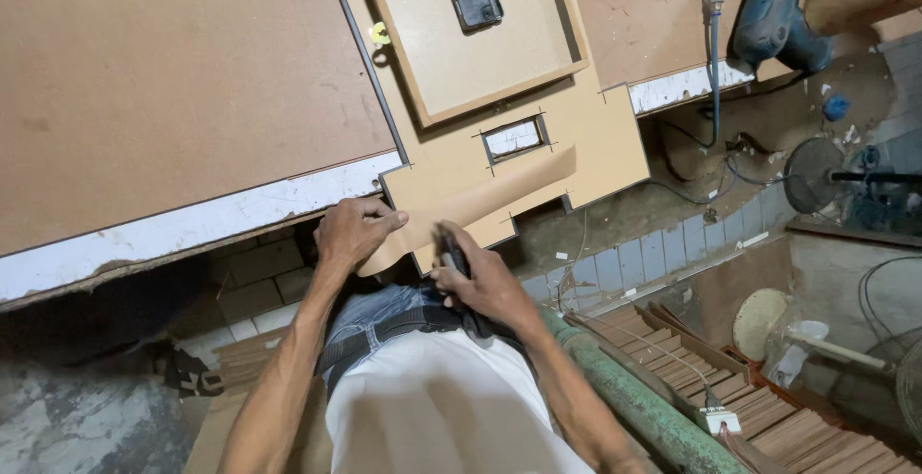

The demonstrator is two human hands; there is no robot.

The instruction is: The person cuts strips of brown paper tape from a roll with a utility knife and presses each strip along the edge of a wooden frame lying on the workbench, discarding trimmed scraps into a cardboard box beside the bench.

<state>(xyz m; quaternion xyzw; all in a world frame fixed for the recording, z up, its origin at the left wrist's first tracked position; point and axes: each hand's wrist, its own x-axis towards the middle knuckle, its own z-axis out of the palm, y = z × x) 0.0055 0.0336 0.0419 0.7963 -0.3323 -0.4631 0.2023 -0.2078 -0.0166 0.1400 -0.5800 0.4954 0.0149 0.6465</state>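
Observation:
My left hand (351, 228) presses on a curled strip of tan sheet (485, 203) at the near edge of a flat tan board (605, 138) that overhangs the workbench. My right hand (482, 280) is closed around a dark knife-like tool (452, 251) whose tip meets the strip's near edge. The board has a small rectangular cut-out (515, 138) with pencil lines at its corners. On the board lies a shallow wooden frame (461, 99) with a small black clock mechanism (476, 0) inside.
A wide brown workbench top (173, 80) with a chipped white edge fills the left. A blue power drill (773, 13) and cable lie far right. Below are a tiled floor, a green pipe (624, 388), wooden slats (749, 388) and a fan (816, 174).

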